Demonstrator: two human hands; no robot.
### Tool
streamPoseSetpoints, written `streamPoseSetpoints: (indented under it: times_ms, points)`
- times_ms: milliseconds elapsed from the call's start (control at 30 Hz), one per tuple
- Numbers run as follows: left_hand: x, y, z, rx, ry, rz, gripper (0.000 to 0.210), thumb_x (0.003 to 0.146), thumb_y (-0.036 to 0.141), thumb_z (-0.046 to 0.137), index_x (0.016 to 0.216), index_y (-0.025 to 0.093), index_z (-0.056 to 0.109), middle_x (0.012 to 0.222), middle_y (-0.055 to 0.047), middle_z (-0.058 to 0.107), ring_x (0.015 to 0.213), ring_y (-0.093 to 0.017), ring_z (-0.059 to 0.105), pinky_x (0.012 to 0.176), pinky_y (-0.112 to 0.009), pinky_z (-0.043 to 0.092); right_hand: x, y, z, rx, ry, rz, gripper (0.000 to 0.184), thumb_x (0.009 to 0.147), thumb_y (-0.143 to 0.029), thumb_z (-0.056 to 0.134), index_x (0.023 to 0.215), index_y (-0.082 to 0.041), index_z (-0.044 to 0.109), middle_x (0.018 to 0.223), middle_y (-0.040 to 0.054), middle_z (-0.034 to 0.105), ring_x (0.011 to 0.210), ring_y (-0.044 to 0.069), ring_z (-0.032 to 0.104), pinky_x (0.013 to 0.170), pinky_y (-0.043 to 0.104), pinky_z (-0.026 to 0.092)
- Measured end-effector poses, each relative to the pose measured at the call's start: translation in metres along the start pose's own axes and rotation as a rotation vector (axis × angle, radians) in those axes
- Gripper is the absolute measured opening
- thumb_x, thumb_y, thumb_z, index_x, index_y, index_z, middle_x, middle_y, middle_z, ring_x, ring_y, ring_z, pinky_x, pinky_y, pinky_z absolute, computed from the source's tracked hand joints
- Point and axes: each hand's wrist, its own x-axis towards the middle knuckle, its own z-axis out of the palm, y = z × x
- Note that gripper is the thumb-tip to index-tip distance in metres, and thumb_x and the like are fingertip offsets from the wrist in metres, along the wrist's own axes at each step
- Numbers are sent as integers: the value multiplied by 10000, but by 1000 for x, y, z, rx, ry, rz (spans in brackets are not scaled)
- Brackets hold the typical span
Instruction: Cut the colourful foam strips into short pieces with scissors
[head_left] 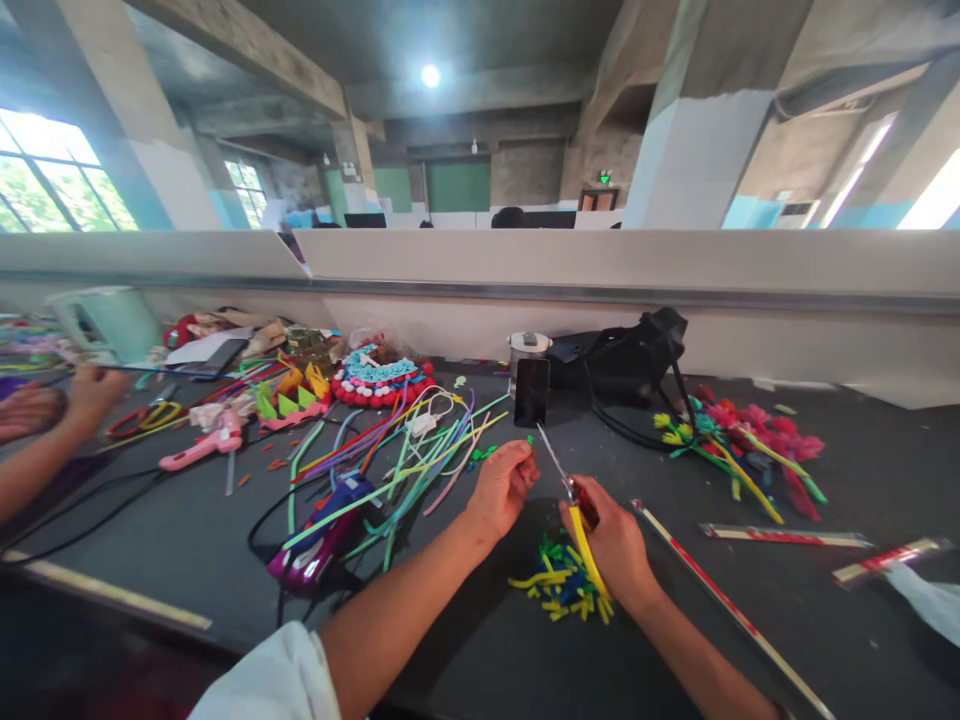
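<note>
Your right hand [616, 545] grips the scissors [555, 456], tips near the black phone [532, 388]; your left hand [501, 487], apart from it, pinches what looks like a green snippet [530, 440]. Below, yellow, green and blue pieces [559, 577] lie heaped on the table [465, 640].

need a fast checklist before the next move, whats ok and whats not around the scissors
1. Scissors held in the right hand: ok, blades pointing away from the wearer.
2. Left hand clear of the blades: ok, a gap shows between them.
3. Small green piece secure at the left fingertips: cannot tell, it only just shows there.
4. Smartphone clear of the scissor tip: cannot tell, they line up closely in this single view.
5. Pile of cut pieces gathered neatly: not ok, yellow, green and blue bits lie loosely spread.
6. Co-worker's hands out of the way: ok, far to the left.
</note>
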Motion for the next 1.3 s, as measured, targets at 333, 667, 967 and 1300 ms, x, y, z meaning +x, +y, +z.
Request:
streamPoseSetpoints:
  times_ms: [333,667,967,1300]
  points:
    - [-4,1,5,-51,-45,23,189,672,270,726,653,136,594,610,21,516,559,-68,451,575,-217,374,-5,1,4,-231,-11,-43,311,811,-255,467,1100,-257,583,804,20,644,732,178,626,628,237,431]
    - [-4,1,5,-63,-21,39,158,679,239,727,652,130,616,623,21,528,566,-62,451,598,-210,392,-6,-12,-5,-233,-61,-14,264,819,-242,471,1046,-260,603,760,7,649,699,163,627,596,216,391]
    - [-2,0,3,-36,16,58,181,645,248,752,661,127,618,630,20,543,565,-62,461,620,-222,412,-7,-12,-4,-289,-61,1,293,803,-220,475,1058,-254,614,715,1,658,655,157,626,561,207,355]
    - [-4,0,4,-34,-20,50,180,671,252,735,651,130,604,621,25,524,551,-57,443,614,-225,402,-7,-9,0,-234,-53,3,283,807,-231,454,1052,-243,595,756,1,682,659,165,638,562,217,363]
